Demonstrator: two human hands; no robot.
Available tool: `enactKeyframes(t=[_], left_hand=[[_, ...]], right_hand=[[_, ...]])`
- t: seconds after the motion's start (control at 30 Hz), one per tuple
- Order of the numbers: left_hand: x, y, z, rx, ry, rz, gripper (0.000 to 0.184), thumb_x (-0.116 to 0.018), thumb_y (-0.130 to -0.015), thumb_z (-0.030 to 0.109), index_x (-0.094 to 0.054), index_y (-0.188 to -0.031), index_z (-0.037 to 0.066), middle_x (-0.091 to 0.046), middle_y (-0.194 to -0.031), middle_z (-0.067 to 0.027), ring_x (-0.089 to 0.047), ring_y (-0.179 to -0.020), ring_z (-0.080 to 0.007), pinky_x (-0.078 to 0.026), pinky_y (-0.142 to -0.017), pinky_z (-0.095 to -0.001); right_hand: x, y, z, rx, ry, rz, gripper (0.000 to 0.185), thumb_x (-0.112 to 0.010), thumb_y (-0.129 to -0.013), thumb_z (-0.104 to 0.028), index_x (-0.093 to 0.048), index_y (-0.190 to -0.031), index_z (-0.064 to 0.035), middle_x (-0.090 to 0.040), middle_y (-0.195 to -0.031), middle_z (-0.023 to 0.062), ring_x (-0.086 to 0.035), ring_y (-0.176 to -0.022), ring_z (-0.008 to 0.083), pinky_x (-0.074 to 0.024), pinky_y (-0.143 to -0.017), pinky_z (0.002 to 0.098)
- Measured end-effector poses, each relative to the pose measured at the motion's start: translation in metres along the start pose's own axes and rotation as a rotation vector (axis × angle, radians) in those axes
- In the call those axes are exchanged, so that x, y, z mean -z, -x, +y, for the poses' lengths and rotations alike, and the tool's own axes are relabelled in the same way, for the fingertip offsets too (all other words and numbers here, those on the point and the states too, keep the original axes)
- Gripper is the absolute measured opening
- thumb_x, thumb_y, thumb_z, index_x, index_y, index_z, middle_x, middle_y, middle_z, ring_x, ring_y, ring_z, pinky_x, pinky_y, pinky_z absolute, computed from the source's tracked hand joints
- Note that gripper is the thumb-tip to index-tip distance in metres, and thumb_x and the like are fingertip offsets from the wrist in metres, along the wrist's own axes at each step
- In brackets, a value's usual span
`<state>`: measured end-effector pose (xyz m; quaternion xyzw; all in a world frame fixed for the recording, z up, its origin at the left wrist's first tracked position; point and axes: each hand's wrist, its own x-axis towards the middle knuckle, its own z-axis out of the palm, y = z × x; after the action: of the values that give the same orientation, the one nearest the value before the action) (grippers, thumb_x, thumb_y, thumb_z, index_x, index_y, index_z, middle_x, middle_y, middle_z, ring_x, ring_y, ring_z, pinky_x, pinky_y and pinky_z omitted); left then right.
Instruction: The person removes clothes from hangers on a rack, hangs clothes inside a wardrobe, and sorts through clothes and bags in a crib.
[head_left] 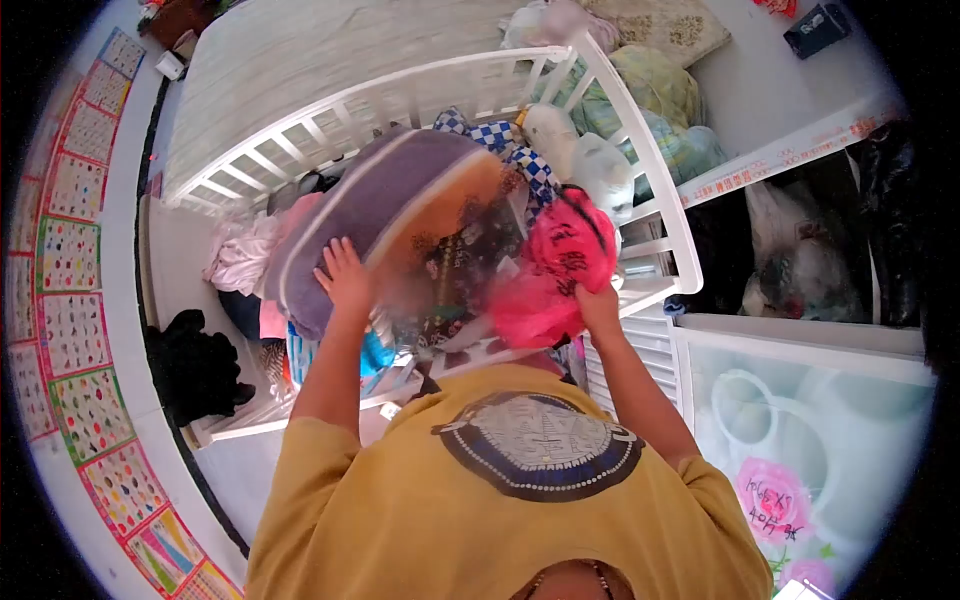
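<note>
My left hand (pixel 347 277) lies with fingers spread on a big rolled purple blanket (pixel 350 215) with a pale stripe and an orange part. In my right hand (pixel 598 305) is the edge of a bright pink plastic bag (pixel 568 245) with dark lettering, the fingers closed on it. Between the hands sits a dark patterned cloth (pixel 455 270), partly under clear plastic. All this rests in a white slatted crib (pixel 655 180). Blue-and-white checked cloth (pixel 535 170) shows behind the pink bag. What the pink bag contains is hidden.
A pale pink cloth (pixel 240 255) lies at the crib's left end, near a black fluffy item (pixel 195 365). Behind the crib is a bed (pixel 300 60). At right stand a box printed with a pink flower (pixel 770 490) and an open compartment of bags (pixel 800 240).
</note>
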<state>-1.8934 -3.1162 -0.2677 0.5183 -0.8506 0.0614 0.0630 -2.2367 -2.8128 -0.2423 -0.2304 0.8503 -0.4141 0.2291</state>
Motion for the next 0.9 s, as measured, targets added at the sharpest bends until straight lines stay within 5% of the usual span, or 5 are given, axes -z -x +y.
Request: enactKeyframes(t=[0.23,0.6,0.7,0.83,0.9], left_hand=[[-0.03,-0.044,-0.042,0.193,0.229,-0.391,0.063,-0.062,-0.09,0.026,-0.048,-0.149,0.008,-0.072,-0.112,-0.0193,-0.069,-0.105,-0.0412,-0.055,-0.089,-0.0533],[0.087,-0.023,-0.279,0.527,0.201,0.367,0.038,-0.059,-0.092,0.018,-0.07,-0.122,-0.003,-0.076,-0.107,-0.0215,-0.072,-0.096,-0.0406,-0.056,-0.083,-0.0453],[0.184,0.0,-0.242,0.662,0.436,0.529,0.036,-0.06,-0.092,0.018,-0.072,-0.12,-0.001,-0.075,-0.111,-0.0224,-0.072,-0.098,-0.0409,-0.055,-0.087,-0.0441],[0.137,0.024,-0.277,0.682,-0.005,0.332,0.044,-0.064,-0.091,0.022,-0.066,-0.131,0.002,-0.071,-0.118,-0.0255,-0.07,-0.106,-0.0421,-0.055,-0.091,-0.0485],[0.105,0.034,-0.277,0.741,-0.121,0.168,0.074,-0.079,-0.085,0.041,-0.056,-0.142,-0.001,-0.067,-0.12,-0.0331,-0.065,-0.11,-0.0511,-0.054,-0.096,-0.0514]], right_hand=[[0.029,0.03,0.004,-0.318,-0.623,0.042,0.048,-0.064,-0.092,-0.005,-0.055,-0.139,-0.0007,-0.065,-0.129,0.0112,-0.065,-0.113,0.0254,-0.0533,-0.097,0.0378],[0.012,-0.003,0.019,-0.202,-0.282,-0.064,0.041,-0.065,-0.091,-0.01,-0.062,-0.131,0.0013,-0.069,-0.119,0.0109,-0.067,-0.105,0.0234,-0.0539,-0.092,0.0363],[0.001,-0.012,0.018,-0.147,-0.226,-0.096,0.042,-0.066,-0.091,-0.011,-0.062,-0.13,0.0009,-0.07,-0.119,0.0103,-0.067,-0.105,0.0233,-0.0533,-0.092,0.0359],[-0.013,-0.017,-0.009,-0.171,-0.191,-0.143,0.04,-0.067,-0.091,-0.013,-0.064,-0.129,0.0001,-0.071,-0.116,0.0095,-0.067,-0.105,0.023,-0.0531,-0.091,0.0351],[-0.026,-0.031,0.001,-0.077,-0.099,-0.157,0.039,-0.069,-0.092,-0.017,-0.065,-0.127,-0.0008,-0.072,-0.114,0.0104,-0.068,-0.103,0.022,-0.0533,-0.088,0.0353]])
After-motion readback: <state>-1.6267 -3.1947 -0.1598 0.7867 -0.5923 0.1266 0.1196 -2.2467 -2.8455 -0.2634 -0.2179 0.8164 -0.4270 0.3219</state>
